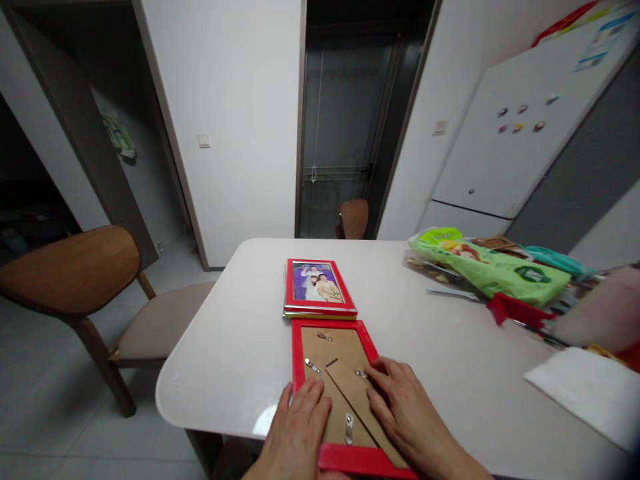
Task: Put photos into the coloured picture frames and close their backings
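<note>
A red picture frame lies face down at the table's near edge, its brown backing board facing up. Small metal clips sit on the backing, one on each side, and a slanted stand leg runs across it. My left hand grips the lower left of the frame, its fingers laid over the backing. At the right side, my right hand is bent over the frame's edge, with fingertips at the right metal clip. Just beyond, a red framed photo rests face up on another frame.
Green plastic packaging and other items crowd the table's right side, near a red object and white paper. A blurred pinkish shape is at far right. A wooden chair stands left.
</note>
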